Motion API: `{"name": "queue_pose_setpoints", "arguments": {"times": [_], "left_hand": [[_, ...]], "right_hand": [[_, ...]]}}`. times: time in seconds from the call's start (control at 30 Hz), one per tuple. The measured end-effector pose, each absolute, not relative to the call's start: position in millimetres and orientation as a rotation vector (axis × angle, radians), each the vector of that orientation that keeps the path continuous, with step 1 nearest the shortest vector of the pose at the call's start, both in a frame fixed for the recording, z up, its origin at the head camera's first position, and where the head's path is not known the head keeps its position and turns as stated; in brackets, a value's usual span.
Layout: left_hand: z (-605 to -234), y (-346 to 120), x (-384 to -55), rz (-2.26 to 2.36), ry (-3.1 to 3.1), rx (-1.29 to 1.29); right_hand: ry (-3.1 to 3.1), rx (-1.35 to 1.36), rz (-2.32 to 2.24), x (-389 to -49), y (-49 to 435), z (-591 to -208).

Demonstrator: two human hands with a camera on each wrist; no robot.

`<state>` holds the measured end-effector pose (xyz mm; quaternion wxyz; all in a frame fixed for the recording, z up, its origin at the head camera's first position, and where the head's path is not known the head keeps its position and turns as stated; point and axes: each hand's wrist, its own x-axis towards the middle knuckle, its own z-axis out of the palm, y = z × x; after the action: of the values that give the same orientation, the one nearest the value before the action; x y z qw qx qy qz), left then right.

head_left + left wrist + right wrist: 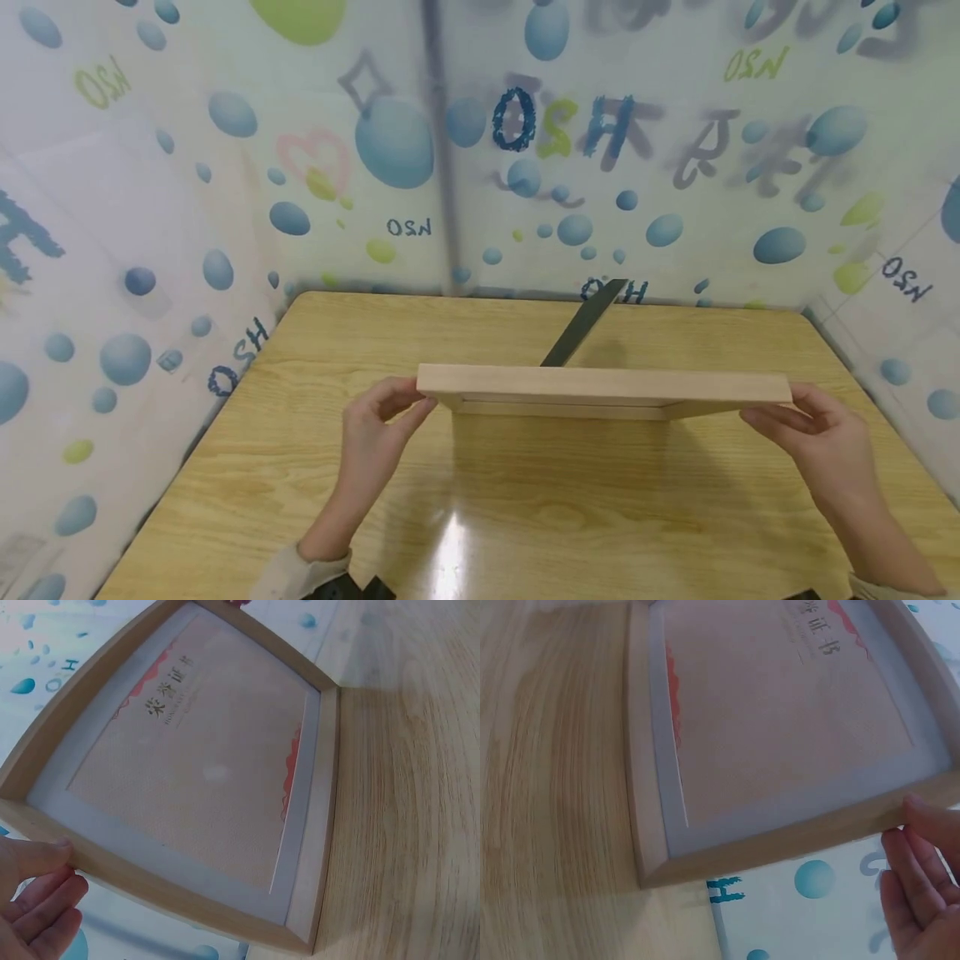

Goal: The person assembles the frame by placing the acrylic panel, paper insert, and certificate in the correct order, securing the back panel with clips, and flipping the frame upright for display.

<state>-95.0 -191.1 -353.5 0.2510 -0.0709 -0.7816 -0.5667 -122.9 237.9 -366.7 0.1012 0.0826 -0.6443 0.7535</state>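
Note:
A picture frame (600, 383) of pale wood stands upright on the table, seen from above in the head view. Behind it a dark support leg (585, 322) slants back. Both wrist views show its front: a certificate (202, 765) with red trim and gold characters, set in a white mat (780, 810). My left hand (378, 433) pinches the frame's left side near the top, thumb in front and fingers behind. At the opposite side my right hand (828, 442) pinches the frame in the same way.
The light wood-grain table (525, 500) spreads under and around the frame. Patterned curtains (480, 192) with blue and green dots rise along its back, left and right edges. A bright glare spot lies on the tabletop in front.

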Motion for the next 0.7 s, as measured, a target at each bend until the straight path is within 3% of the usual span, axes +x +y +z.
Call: {"name": "queue_pose_setpoints", "arguments": {"times": [0.43, 0.7], "left_hand": [[-355.5, -190.3, -96.7, -1.509, -2.110, -0.249], [-353.2, -193.3, -97.6, -1.460, -2.071, -0.297]], "right_hand": [[-1.852, -0.037, 2.094, -131.0, 226.6, -365.7], [-1.637, -0.015, 2.185, -129.8, 219.2, -363.0]]}}
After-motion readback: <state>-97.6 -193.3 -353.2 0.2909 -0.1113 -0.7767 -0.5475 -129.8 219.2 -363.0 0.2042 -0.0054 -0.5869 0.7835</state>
